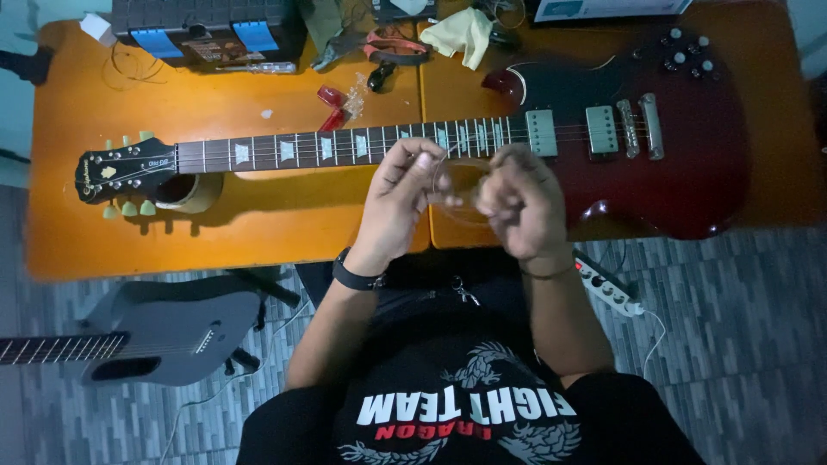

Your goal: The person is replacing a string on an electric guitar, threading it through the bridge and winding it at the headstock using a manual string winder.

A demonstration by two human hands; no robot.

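Coiled guitar string pinched between raised left hand, right hand.

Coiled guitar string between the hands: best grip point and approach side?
Probably pinch the coiled string on its loop at two opposite sides, the left hand coming from the left and the right hand from the right, as they hold it now. It is a thin springy ring held above the guitar neck; two opposite pinches should keep it from uncoiling.

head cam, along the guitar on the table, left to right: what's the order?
Headstock → tape roll under the neck → left hand → coiled string → right hand → pickups → dark red body.
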